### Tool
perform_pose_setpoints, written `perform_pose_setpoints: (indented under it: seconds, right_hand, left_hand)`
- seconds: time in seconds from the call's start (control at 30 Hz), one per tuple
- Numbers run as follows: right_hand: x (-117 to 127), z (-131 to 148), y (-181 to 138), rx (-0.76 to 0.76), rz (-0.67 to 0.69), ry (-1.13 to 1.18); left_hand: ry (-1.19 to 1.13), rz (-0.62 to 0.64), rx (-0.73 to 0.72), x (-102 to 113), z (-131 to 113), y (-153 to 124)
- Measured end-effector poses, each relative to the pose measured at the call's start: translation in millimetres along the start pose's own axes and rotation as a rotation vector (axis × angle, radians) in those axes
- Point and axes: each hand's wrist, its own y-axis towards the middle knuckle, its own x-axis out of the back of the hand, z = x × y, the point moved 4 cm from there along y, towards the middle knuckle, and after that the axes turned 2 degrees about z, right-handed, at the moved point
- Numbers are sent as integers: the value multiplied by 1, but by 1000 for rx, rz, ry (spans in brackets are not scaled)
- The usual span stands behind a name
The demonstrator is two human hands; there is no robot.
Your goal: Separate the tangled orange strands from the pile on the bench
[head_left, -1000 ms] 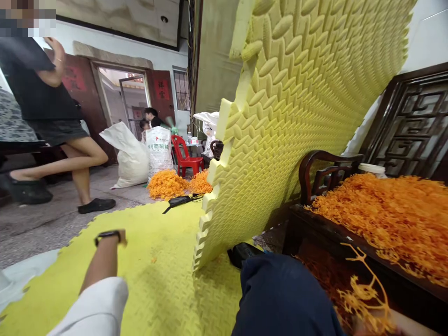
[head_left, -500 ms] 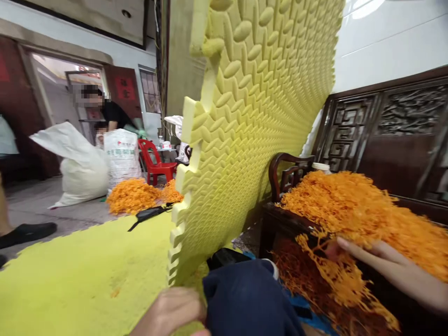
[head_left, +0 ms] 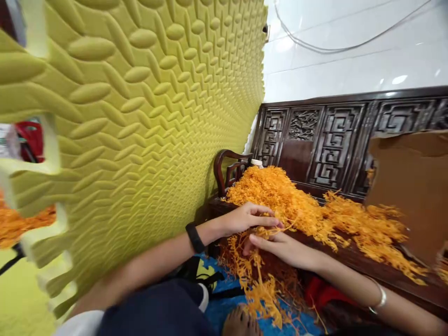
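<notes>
A big pile of orange stringy plastic pieces (head_left: 290, 196) lies on a dark carved wooden bench (head_left: 353, 259). My left hand (head_left: 247, 218), with a black band on its wrist, rests on the pile's near edge with its fingers curled into the strands. Just below it, my right hand (head_left: 280, 246), a silver bangle on that wrist, has its fingers closed on a hanging bunch of orange strands (head_left: 257, 280) that trails off the bench edge toward the floor.
A tall yellow foam mat (head_left: 140, 116) with a raised leaf pattern stands upright at my left, close to the bench arm. A brown cardboard sheet (head_left: 409, 186) leans on the bench at right. Blue sheet (head_left: 227, 305) and a bare foot lie below.
The view has swung right toward the bench. My left hand has come up from beside my knee onto the orange pile, meeting my right hand at the hanging strands.
</notes>
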Motion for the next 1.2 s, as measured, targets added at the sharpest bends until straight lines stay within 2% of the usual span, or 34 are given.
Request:
perform_pose_setpoints:
  seconds: [0.13,0.2,0.3,0.37,0.43,0.53,0.6,0.73,0.8,0.93,1.07,1.13,1.2]
  right_hand:
    - [18,-18,1,-56,-53,-40]
    - [29,-19,-4,-44,-150,-9]
    - [44,-14,-18,-11,-437,105]
    - [46,-4,-27,29,-513,129]
    - [39,8,-31,77,-416,114]
    - [27,26,-35,81,-254,34]
    - [24,34,-39,48,-250,-10]
    - [25,43,-48,-41,-340,46]
    - [25,43,-50,-78,-377,72]
    - [22,31,-43,-142,-354,-22]
    - [21,28,-33,-69,-344,-29]
    - [20,30,-29,-25,-291,-25]
    - [16,29,-25,1,-159,-14]
  left_hand:
    - [-132,-250,-134,15,3,-7]
    - [-112,-353,-171,24,1,-18]
    - [-9,-368,-89,23,3,-30]
    - [63,-310,7,16,7,-34]
    - [156,-253,30,9,7,-36]
    - [331,-247,-53,4,-1,-39]
    - [429,-250,-84,3,-6,-41]
    - [569,-275,-58,3,-9,-41]
    - [587,-275,-45,2,-7,-39]
    - [543,-242,-30,-1,-6,-37]
    - [439,-152,-34,0,-10,-44]
    - [439,-98,-22,1,-10,-49]
    - [430,9,-12,-1,-7,-54]
